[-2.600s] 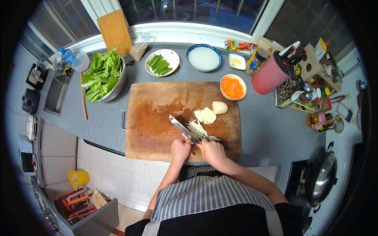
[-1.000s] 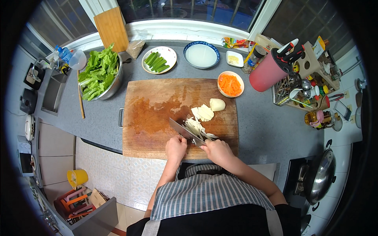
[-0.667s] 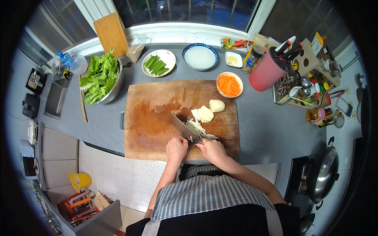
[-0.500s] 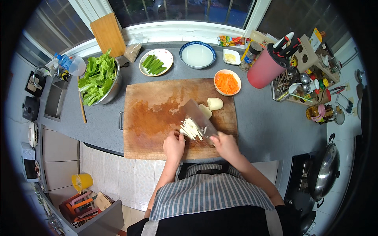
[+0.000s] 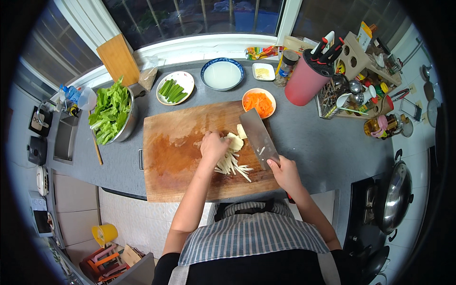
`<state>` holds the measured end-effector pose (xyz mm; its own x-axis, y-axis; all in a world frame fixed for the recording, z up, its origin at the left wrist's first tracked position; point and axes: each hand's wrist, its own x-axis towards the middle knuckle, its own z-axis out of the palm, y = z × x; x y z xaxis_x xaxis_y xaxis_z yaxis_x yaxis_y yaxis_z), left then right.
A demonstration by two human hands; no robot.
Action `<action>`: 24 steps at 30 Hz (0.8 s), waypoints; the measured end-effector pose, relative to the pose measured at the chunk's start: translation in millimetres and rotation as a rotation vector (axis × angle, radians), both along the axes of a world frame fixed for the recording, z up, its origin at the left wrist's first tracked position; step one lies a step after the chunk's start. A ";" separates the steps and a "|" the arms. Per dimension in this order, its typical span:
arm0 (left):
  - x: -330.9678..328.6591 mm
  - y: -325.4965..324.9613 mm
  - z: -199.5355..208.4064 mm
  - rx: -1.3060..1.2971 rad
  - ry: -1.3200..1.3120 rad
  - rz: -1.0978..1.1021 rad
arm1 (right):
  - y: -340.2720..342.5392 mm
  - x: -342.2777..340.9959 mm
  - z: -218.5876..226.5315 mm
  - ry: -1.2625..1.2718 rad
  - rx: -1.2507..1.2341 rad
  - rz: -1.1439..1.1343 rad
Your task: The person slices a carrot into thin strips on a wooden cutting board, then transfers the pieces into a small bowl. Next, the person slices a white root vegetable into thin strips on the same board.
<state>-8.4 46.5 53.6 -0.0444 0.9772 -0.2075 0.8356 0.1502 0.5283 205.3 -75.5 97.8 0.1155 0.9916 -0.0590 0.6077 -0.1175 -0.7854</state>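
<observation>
A broad cleaver (image 5: 260, 137) is in my right hand (image 5: 285, 175), its fingers closed round the handle. Its blade lies tilted over the right part of the wooden cutting board (image 5: 175, 175), with small pale shreds stuck to it. My left hand (image 5: 213, 146) reaches over the board's middle, fingertips curled onto pale vegetable slices (image 5: 234, 143). Just beyond the slices, partly behind the blade, is a pale peeled vegetable chunk (image 5: 242, 131). Thin pale strips (image 5: 232, 165) lie in a loose heap nearer me, below the slices.
Behind the board stand a bowl of carrot slices (image 5: 258, 103), a small dish (image 5: 263, 71), a blue-rimmed bowl (image 5: 222, 74) and a plate of green pieces (image 5: 172, 91). Leafy greens (image 5: 110, 111) fill a metal bowl at left. A pink knife block (image 5: 308, 78) stands right.
My left hand has moved from beside the strips up to the slices. The cleaver has shifted right, off the strips, which are now more spread. The whole view has shifted slightly.
</observation>
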 end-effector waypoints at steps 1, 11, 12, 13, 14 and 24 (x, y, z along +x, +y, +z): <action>2.2 5.4 -3.5 -0.062 0.019 -0.041 | -1.4 0.2 -1.1 0.008 0.011 -0.007; -14.7 24.2 -13.8 -0.126 -0.305 -0.095 | -7.8 5.3 -10.3 0.031 0.006 -0.045; -22.5 23.4 -7.3 -0.154 -0.409 -0.095 | -8.7 5.2 -9.6 0.036 -0.001 -0.048; -30.8 22.9 -3.5 -0.165 -0.500 -0.030 | -9.1 4.9 -9.2 0.036 -0.012 -0.043; -37.7 20.0 12.3 -0.182 -0.542 -0.017 | -8.7 5.0 -8.3 0.036 -0.021 -0.039; -88.9 -67.1 40.5 0.415 -0.369 0.176 | -3.7 -10.7 3.4 -0.102 -0.376 0.336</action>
<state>-97.2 -20.6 94.0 -0.2107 0.9646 0.1587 0.5662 -0.0120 0.8242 194.6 -79.2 101.2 -0.1817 0.8873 -0.4239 0.7317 -0.1660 -0.6611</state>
